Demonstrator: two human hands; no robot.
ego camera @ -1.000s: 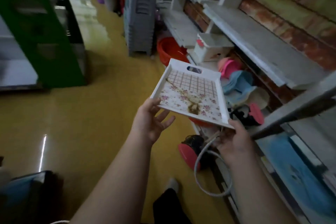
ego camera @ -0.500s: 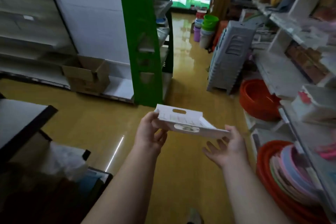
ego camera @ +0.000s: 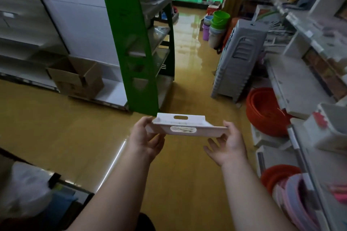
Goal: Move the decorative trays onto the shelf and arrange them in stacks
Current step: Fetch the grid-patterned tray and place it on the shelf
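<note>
tray (ego camera: 206,131), left grip (ego camera: 146,137) pinching, right grip (ego camera: 229,142) splayed

I record one white rectangular tray (ego camera: 187,127), seen almost edge-on and close to level, with a slot handle cut in both its near and far walls. It is carried mid-aisle. The left hand (ego camera: 145,137) grips its left end and the right hand (ego camera: 230,142) props its right end with straight fingers. The white shelf (ego camera: 293,84) stands to the right.

White tray (ego camera: 210,131), green rack (ego camera: 131,43), orange basins (ego camera: 262,118), yellow floor (ego camera: 56,127)
</note>
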